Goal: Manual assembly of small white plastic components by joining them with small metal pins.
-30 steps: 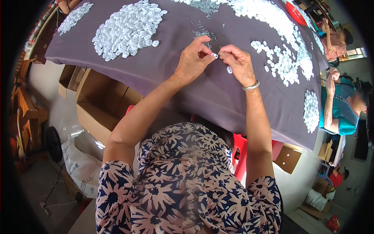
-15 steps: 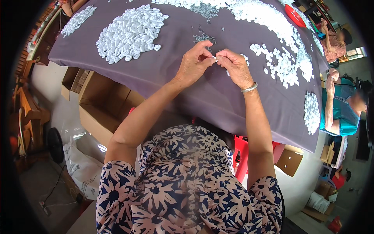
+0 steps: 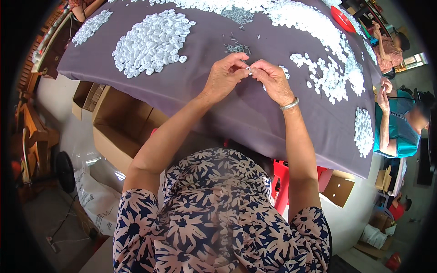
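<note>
A piece (image 3: 249, 70) between our hands (image 3: 223, 76) above the surface (image 3: 314, 125), pins (image 3: 237, 48) just beyond, a heap (image 3: 152, 43) to our left, scattered pieces (image 3: 329, 80) to our right, a carton (image 3: 111, 146) beside us at left

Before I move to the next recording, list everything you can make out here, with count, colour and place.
table: one, purple-grey cloth, in front
loose pieces: uncountable, white, piled across the table
pins: uncountable, grey, mainly two heaps beyond the hands
bowl: one, red, far right
cardboard boxes: several, brown, left and right floor
fan: one, black, left
sack: at least one, white, left floor
seat: at least one, red, beside right forearm
other people: at least four, teal, red or patterned clothes, right and upper left
held piece: one, white, at the fingertips
bracelet: one, silver, right wrist
shirt: one, navy with pale flowers, bottom
left hand: one, bare, centre
right hand: one, bare, centre
</note>
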